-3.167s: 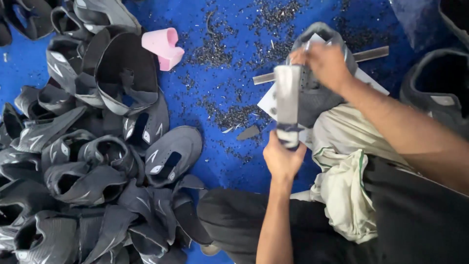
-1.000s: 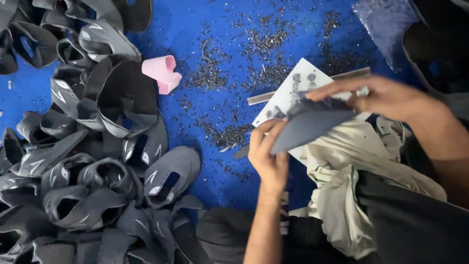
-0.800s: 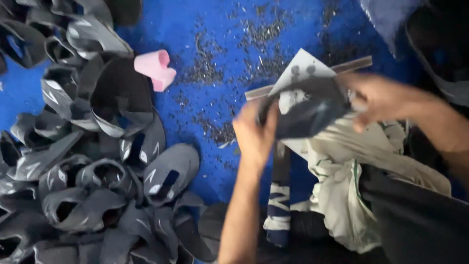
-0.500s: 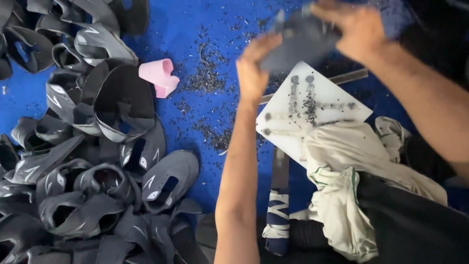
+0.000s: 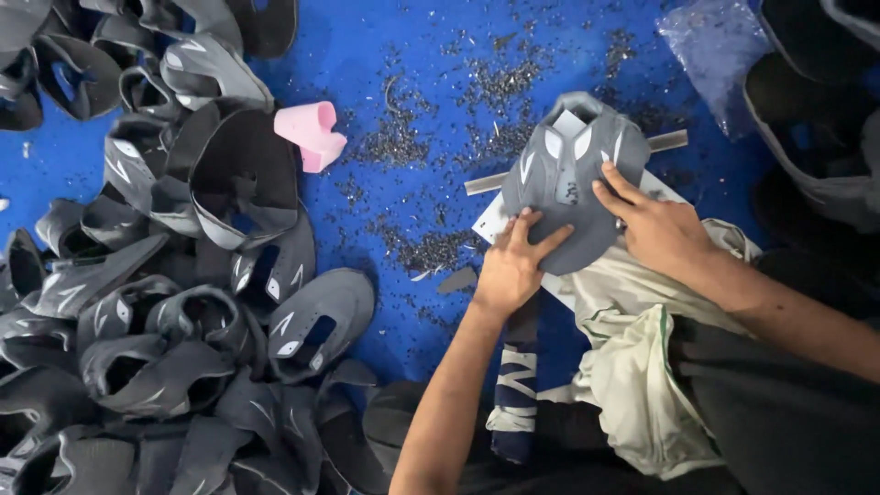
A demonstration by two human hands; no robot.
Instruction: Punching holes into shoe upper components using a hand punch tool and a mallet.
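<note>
Left hand (image 5: 510,266) and right hand (image 5: 653,225), fingers spread, press flat on grey shoe upper (image 5: 570,180) lying over white board (image 5: 500,223); cloth (image 5: 632,367) nearest; pile of uppers (image 5: 174,302) left; pink piece (image 5: 312,136) beyond on blue floor (image 5: 403,37).

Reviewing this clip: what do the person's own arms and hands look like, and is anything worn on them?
Both arms are bare up to where they leave the picture, with no sleeves showing. The left hand and right hand carry no gloves, and no ring, watch or bracelet can be seen on the fingers or wrists. No tape, bandage or markings show on either forearm.
</note>
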